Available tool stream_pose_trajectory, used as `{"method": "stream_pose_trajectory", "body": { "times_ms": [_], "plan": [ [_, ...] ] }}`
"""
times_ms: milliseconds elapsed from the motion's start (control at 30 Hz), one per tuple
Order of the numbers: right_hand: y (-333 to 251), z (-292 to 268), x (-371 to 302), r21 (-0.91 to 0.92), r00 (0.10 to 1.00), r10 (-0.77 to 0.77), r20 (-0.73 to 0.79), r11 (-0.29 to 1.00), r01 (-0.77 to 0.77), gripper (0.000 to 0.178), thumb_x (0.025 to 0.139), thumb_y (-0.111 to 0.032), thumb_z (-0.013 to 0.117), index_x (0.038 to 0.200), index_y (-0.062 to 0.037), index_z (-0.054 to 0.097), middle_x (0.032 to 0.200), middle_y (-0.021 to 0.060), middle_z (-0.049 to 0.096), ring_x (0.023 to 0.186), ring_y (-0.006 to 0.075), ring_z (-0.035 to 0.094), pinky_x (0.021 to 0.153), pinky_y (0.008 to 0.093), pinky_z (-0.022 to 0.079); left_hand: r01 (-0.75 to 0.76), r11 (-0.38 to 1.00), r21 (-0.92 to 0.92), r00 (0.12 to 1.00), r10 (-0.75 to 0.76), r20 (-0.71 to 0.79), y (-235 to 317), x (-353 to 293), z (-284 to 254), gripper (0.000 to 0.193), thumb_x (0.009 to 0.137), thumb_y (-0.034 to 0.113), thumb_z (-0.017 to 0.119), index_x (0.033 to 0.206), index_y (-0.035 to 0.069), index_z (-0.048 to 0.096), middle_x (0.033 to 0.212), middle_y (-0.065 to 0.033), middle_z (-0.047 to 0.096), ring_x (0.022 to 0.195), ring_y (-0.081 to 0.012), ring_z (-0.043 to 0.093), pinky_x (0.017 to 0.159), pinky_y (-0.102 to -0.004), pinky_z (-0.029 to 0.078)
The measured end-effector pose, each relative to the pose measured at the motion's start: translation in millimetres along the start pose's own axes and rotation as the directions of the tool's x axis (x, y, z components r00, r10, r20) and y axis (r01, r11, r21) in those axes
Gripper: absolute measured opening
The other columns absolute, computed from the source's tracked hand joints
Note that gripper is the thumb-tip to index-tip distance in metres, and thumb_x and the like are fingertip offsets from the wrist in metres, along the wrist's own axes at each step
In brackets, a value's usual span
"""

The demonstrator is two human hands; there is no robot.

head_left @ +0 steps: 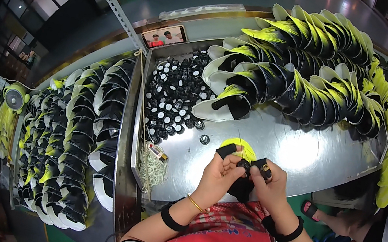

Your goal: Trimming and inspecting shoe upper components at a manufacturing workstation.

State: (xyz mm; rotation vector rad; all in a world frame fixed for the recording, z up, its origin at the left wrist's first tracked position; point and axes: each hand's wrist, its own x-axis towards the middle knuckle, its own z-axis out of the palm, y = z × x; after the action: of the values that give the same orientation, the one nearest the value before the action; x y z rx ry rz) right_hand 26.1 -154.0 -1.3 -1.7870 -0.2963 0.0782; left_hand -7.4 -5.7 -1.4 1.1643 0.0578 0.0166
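Note:
My left hand [219,171] and my right hand [270,182] meet over the near edge of the metal tray. Between them is a black and yellow-green curved piece [242,189] that looks like a shoe upper, and both hands pinch it. A small dark round part [244,165] shows at my fingertips, partly covered. Black sleeves wrap some fingers of both hands. Left of them, a single black round knob [205,139] lies on the tray. Farther left is a heap of similar black knobs [174,91], many with white round tops.
Nested rows of black and yellow uppers [307,97] fill the tray's [185,171] far side. More rows [77,147] stand to the left. A phone [164,36] leans at the back corner; a white cord bundle [152,168] hangs near the left edge. Someone's sandalled foot [313,211] is at right.

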Motion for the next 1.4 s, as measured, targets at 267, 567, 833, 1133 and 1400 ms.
{"method": "stream_pose_trajectory", "body": {
  "times_ms": [267,567,833,1133,1400],
  "plan": [
    [4,2,-5,-0.202,0.975,-0.207,-0.083,0.961,0.187,0.018,0.075,-0.012,0.068,0.078,-0.0022,0.054,0.067,0.0123,0.054,0.058,0.0302,0.055,0.050,0.0337,0.041,0.068,0.998,-0.008,0.998,-0.068,0.012,0,0,-2,0.044,0.087,-0.001,0.053,0.127,0.002,0.036,0.104,-0.0088,0.059,0.084,-0.0124,0.058,0.077,-0.0244,0.049],
    [16,14,0,0.117,0.977,-0.085,-0.195,0.987,0.109,0.026,0.077,-0.021,0.070,0.092,-0.0024,0.057,0.064,0.0077,0.057,0.053,0.0182,0.055,0.052,0.0286,0.044,0.069,0.953,0.294,0.995,-0.087,0.048,-8,1,-3,0.045,0.085,0.002,0.060,0.124,0.002,0.038,0.102,-0.0078,0.060,0.088,-0.0119,0.059,0.080,-0.0245,0.047],
    [13,-10,11,-0.079,0.965,-0.239,0.108,0.966,0.248,0.023,0.078,-0.018,0.069,0.088,-0.0008,0.059,0.077,0.0068,0.057,0.064,0.0137,0.054,0.058,0.0243,0.043,-0.125,0.619,0.775,0.991,0.038,0.129,-5,-1,-5,0.030,0.074,0.006,0.069,0.101,0.003,0.057,0.103,-0.0070,0.062,0.095,-0.0219,0.057,0.084,-0.0320,0.043],
    [0,-13,16,0.448,0.996,0.082,0.028,0.890,-0.086,0.010,0.086,-0.010,0.062,0.088,-0.0001,0.059,0.080,-0.0014,0.060,0.072,0.0036,0.053,0.066,0.0195,0.044,-0.269,0.598,0.755,0.961,0.217,0.171,5,-9,11,0.047,0.074,0.010,0.070,0.114,0.001,0.045,0.098,-0.0097,0.061,0.090,-0.0235,0.056,0.084,-0.0347,0.043],
    [-9,-15,9,0.417,0.993,0.075,0.086,0.903,-0.104,0.040,0.085,-0.005,0.058,0.124,0.0002,0.050,0.077,-0.0041,0.056,0.075,0.0036,0.052,0.065,0.0183,0.041,0.069,0.996,0.059,0.989,-0.060,-0.137,5,16,30,0.012,0.086,0.004,0.061,0.095,0.004,0.053,0.065,0.0057,0.048,0.055,0.0003,0.041,0.048,-0.0158,0.033]
  ]
}}
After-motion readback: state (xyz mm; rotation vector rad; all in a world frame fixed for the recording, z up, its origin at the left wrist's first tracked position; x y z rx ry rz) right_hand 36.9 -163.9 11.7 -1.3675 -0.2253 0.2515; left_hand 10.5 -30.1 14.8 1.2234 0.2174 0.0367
